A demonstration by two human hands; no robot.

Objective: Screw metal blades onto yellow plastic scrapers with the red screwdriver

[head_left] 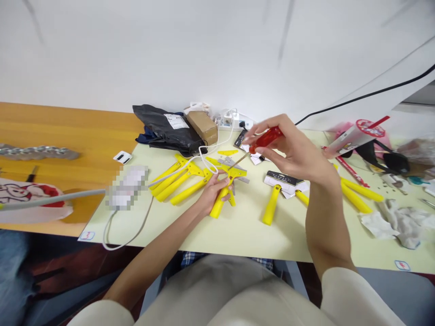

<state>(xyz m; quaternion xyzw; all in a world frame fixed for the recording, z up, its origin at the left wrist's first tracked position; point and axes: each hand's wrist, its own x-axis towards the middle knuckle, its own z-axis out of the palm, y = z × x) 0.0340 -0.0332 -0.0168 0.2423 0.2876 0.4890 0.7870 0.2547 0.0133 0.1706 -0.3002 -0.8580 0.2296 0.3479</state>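
Observation:
My left hand (pixel 212 194) is closed around a yellow-handled scraper (pixel 217 209), with its wide head pointing away from me. In my right hand (pixel 292 151) is a screwdriver (pixel 270 137) with a red handle, gripped by the fingertips. Its thin shaft slants down to the left, and the tip meets or nearly meets the scraper's head; contact is hard to judge. Just behind that head lie grey metal blades (pixel 242 179) and a loose yellow plate (pixel 228 152). Several more yellow scrapers (pixel 173 183) lie left of my left hand. Right of it rests a scraper with a packaged blade card (pixel 272 206).
Along the wall are a black plastic bag (pixel 166 129), a cardboard box (pixel 203 127) and a power strip (pixel 227 120). A white cable (pixel 204 158) crosses the scrapers. To the right stand a drink cup (pixel 355 138), yellow handles (pixel 356 197) and crumpled tissues (pixel 404 222).

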